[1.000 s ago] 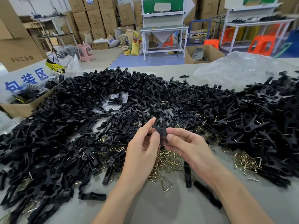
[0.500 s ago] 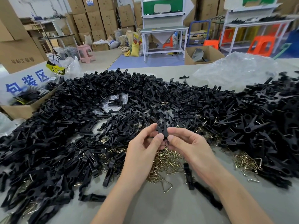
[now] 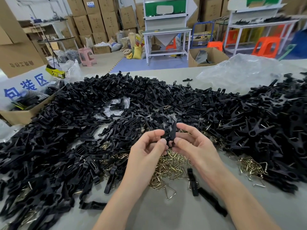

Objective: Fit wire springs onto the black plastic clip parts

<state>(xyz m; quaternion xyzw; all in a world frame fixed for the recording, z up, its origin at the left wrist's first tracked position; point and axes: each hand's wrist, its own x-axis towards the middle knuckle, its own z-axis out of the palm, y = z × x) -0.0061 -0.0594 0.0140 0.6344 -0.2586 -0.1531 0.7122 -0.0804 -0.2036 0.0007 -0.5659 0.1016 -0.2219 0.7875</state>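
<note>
A black plastic clip part (image 3: 171,135) is held upright above the table between both hands. My left hand (image 3: 147,150) pinches its lower left side with thumb and curled fingers. My right hand (image 3: 194,145) pinches it from the right, thumb near the base. Directly below the hands lies a heap of brass-coloured wire springs (image 3: 169,166). A broad pile of loose black clip parts (image 3: 86,123) spreads across the table on the left, behind and to the right. Whether a spring sits on the held clip is hidden by my fingers.
A second small heap of springs (image 3: 252,166) lies at the right. Single clips (image 3: 192,181) lie near my right forearm. A cardboard box (image 3: 25,112) stands at the left table edge and a clear plastic bag (image 3: 240,72) at the back right. Bare grey table (image 3: 157,213) shows near me.
Both hands have stayed over the spring heap. The left index finger, stretched out a second ago, has curled in, and the clip has turned more upright between the fingers.
</note>
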